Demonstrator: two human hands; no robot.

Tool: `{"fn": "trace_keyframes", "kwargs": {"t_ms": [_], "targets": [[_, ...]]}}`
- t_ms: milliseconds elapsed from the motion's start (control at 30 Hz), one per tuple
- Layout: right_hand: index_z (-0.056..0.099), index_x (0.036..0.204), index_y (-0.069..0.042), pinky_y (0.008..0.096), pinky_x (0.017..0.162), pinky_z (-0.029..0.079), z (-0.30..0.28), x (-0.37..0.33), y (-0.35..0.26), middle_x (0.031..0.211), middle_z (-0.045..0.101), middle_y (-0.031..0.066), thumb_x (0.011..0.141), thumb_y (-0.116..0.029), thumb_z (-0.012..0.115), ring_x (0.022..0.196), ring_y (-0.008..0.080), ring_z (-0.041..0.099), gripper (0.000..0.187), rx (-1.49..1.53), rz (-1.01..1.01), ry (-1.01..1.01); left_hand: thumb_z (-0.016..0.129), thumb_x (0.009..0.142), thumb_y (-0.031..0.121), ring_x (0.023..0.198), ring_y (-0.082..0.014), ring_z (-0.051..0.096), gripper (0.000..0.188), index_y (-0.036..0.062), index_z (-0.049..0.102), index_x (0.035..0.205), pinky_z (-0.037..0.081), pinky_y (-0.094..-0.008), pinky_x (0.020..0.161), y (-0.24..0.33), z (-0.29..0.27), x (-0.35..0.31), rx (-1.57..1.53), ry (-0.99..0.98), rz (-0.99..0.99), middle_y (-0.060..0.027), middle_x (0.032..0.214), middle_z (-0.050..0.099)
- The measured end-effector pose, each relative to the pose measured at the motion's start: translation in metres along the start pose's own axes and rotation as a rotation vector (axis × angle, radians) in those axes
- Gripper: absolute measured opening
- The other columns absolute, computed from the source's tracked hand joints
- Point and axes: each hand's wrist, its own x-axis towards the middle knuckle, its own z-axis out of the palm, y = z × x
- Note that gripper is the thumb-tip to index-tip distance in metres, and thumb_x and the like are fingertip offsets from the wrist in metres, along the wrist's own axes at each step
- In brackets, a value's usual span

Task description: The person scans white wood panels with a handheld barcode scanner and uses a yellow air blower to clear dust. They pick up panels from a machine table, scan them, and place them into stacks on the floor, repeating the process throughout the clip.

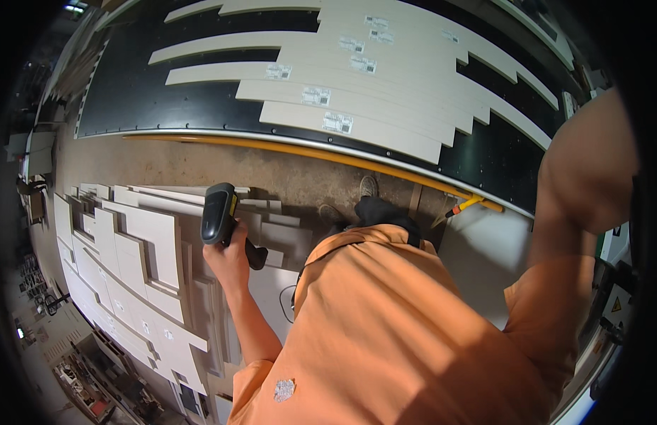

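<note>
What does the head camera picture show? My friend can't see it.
A person's left hand holds a black scanner near stacked boards. Ahead, pale boards with white labels lie on a black table; the person's shirt is orange.

Legible text: none; all print is too small or blurred to read. At least 8 white rectangular labels [337, 122] with dark print are on the pale panels [406, 92] on the black table [201, 99]. Several show a dark square code block beside the print. Of these, 3 form a slanting row on the nearer panels, 4 are grouped farther back, and 1 sits apart to their right. The stacked boards [157, 234] at left bear small labels [168, 334], blurred. The handheld scanner [216, 214] shows a yellow strip [234, 204]; lettering on it cannot be made out. At the right edge, 1 yellow triangular warning sign [616, 304] is on dark equipment [614, 321]; its symbol is too small to identify.
</note>
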Motion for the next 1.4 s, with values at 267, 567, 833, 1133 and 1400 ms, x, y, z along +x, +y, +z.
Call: {"fn": "trace_keyframes", "kwargs": {"t_ms": [267,567,833,1133,1400], "targets": [[0.051,0.144,-0.003,0.0480,0.107,0.036,-0.022,-0.034,0.001,0.111,0.056,0.0096,0.099,-0.052,0.058,0.114,0.0281,0.051,0.067,0.028,-0.040,-0.036,0.073,0.082,0.007,0.076,-0.0085,0.060,0.021,-0.0041,0.073,0.100,0.048,-0.0269,0.069,0.040,0.053,0.002,0.012,-0.046,0.137,-0.0020,0.078,0.068],[0.046,0.148,-0.003,0.0514,0.106,0.033,-0.095,-0.279,-0.017,0.106,0.052,0.0081,0.096,-0.062,0.061,0.111,0.0289,0.047,0.080,0.462,-0.082,0.377,0.075,0.085,0.010,0.073,-0.0108,0.058,0.023,-0.0062,0.071,0.101,0.047,-0.0293,0.065,0.059,0.119,0.022,-0.026,-0.134,0.173,-0.0043,0.081,0.067],[0.056,0.083,-0.010,0.0261,0.060,0.042,0.172,-0.636,0.052,0.070,0.052,-0.0014,0.095,-0.010,0.058,0.061,0.0089,0.050,0.011,-0.019,1.577,1.779,0.073,0.085,0.014,0.075,-0.0113,0.056,0.025,-0.0043,0.070,0.101,0.045,-0.0294,0.069,0.096,0.167,0.066,0.022,-0.309,0.250,-0.0044,0.082,0.065],[0.065,0.102,0.001,0.0410,0.084,0.054,0.345,-0.605,0.135,0.093,0.071,0.0137,0.083,-0.021,0.075,0.091,0.0271,0.069,0.030,0.461,1.788,1.104,0.066,0.087,0.035,0.046,-0.0072,0.047,0.034,0.0018,0.072,0.092,0.030,-0.0260,0.039,0.172,0.284,0.139,0.007,-0.686,0.288,-0.0085,0.085,0.075],[0.074,0.101,-0.006,0.0235,0.050,0.038,0.258,-0.558,-0.005,0.063,0.052,-0.0029,0.089,-0.029,0.072,0.052,0.0075,0.047,0.026,0.176,1.432,1.907,0.070,0.084,0.034,0.050,-0.0088,0.054,0.034,0.0011,0.073,0.092,0.034,-0.0266,0.039,0.179,0.368,0.188,-0.043,-0.930,0.175,-0.0065,0.081,0.073]]}}
